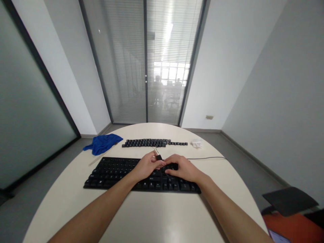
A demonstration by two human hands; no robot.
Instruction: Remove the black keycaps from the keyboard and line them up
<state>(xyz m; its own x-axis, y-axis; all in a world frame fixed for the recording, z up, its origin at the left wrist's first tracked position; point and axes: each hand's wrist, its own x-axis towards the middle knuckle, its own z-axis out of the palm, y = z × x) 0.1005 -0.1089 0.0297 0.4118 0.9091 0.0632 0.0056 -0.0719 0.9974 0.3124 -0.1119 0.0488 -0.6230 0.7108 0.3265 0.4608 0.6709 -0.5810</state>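
Observation:
A full-size black keyboard (pixel 115 172) lies across the table in front of me. My left hand (pixel 146 166) is over its middle, with the fingers closed on a small black-handled keycap puller (pixel 159 157). Thin wire loops stick up from the puller, away from the keys. Close beside it, my right hand (pixel 183 167) rests on the right part of the keyboard. Its fingers and thumb curl toward each other near the left fingertips; whatever is between them is too small and dark to make out. Both hands cover some of the keys.
Loose black keycaps (pixel 145 142) stand in rows behind the keyboard. A blue cloth (pixel 105 143) lies at the left over a thin stick (pixel 97 159). White crumpled tissue (pixel 196 143) sits at the right, near the cable (pixel 210 158). A chair (pixel 290 200) stands beyond the table's right edge.

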